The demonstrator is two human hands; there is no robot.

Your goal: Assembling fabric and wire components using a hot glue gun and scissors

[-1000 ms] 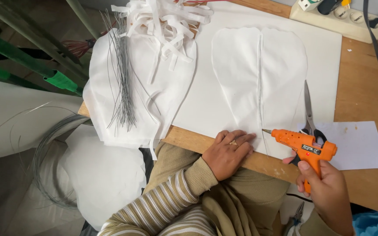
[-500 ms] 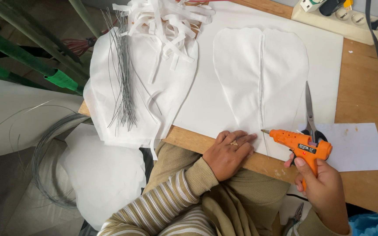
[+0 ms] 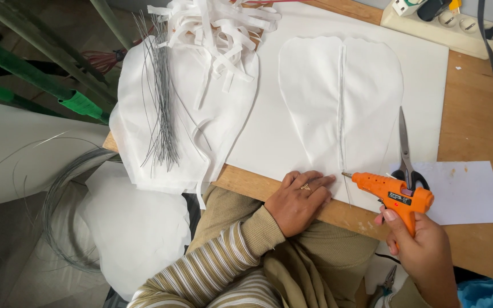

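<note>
The white petal-shaped fabric piece (image 3: 340, 102) with a thin wire along its middle lies on a white sheet (image 3: 429, 68) near the front edge of the wooden tabletop (image 3: 475, 125), its lower tip just between the two hands. The left hand (image 3: 299, 201) rests flat, fingers spread narrow, on the fabric's bottom edge at the table's front edge, while the right hand (image 3: 420, 251) is closed around the grip of an orange glue gun (image 3: 392, 194) whose nozzle touches the wire's lower end. Steel scissors (image 3: 406, 151) lie just behind the gun, a bundle of grey wires (image 3: 161, 108) and white fabric strips (image 3: 218, 25) sit toward the left edge, and a white power strip (image 3: 446, 23) occupies the far right corner.
</note>
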